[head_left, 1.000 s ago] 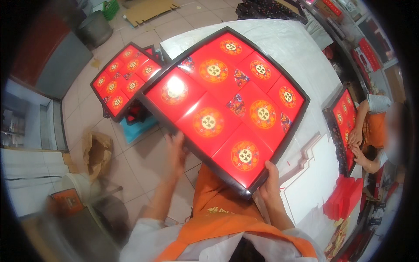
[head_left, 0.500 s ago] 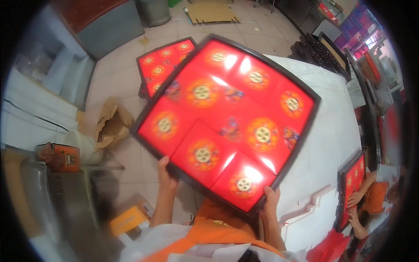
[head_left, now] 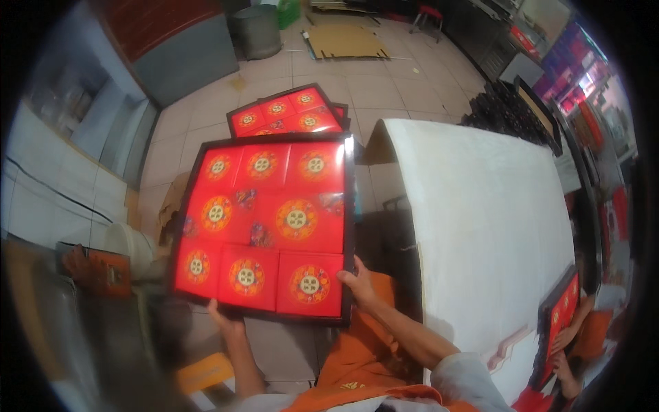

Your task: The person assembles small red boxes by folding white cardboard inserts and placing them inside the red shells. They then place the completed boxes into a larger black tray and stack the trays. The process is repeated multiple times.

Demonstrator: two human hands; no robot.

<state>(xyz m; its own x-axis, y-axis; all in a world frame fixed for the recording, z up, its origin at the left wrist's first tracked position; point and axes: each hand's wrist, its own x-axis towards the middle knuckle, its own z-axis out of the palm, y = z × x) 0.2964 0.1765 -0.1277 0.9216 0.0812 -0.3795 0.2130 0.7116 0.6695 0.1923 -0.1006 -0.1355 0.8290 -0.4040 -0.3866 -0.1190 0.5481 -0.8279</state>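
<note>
Holding large square black-framed box with red medallion-printed panels [head_left: 266, 230] off white-topped table [head_left: 484, 206] at 9 o'clock side. Gripping it with fingers of left hand [head_left: 229, 324] at 7 o'clock, right hand [head_left: 360, 283] at 4, likely to balance weight.

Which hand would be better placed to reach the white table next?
Likely the right hand: it holds the right edge of the black tray, facing the white table. The left hand holds the near edge, farther away.
</note>
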